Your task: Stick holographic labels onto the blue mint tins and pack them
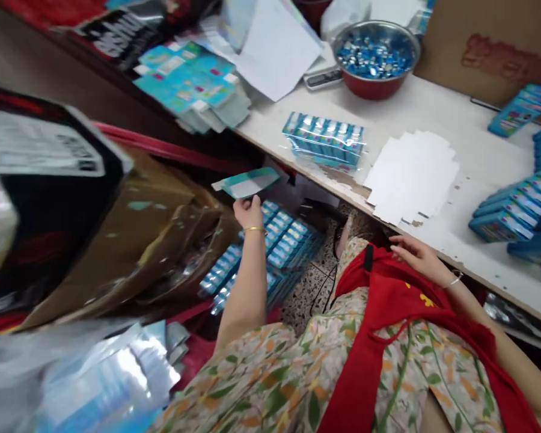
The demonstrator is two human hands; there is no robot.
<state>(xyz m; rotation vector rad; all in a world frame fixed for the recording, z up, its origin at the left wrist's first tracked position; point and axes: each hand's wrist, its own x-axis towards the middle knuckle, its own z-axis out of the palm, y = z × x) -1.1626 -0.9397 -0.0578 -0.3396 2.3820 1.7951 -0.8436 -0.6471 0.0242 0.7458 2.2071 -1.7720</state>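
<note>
My left hand (249,211), with a gold bangle at the wrist, pinches a flat blue-and-white carton (252,183) by its near edge. Below that hand, packed blue boxes (286,237) stand in rows on the floor. My right hand (415,255) hangs over my lap by the table's front edge, fingers loosely apart, holding nothing. Beneath it lies the red apron (388,294). On the tabletop, a clear-wrapped pack of small blue boxes (324,139) sits near the edge, to the left of a white sheet with a ragged outline (412,174).
A steel-rimmed bowl (374,87) of small blue wrapped pieces stands at the back of the white table (455,114). Flat blue cartons (184,84) are stacked at its left end. More blue boxes (514,207) line the right. Large cardboard boxes (148,222) crowd my left side.
</note>
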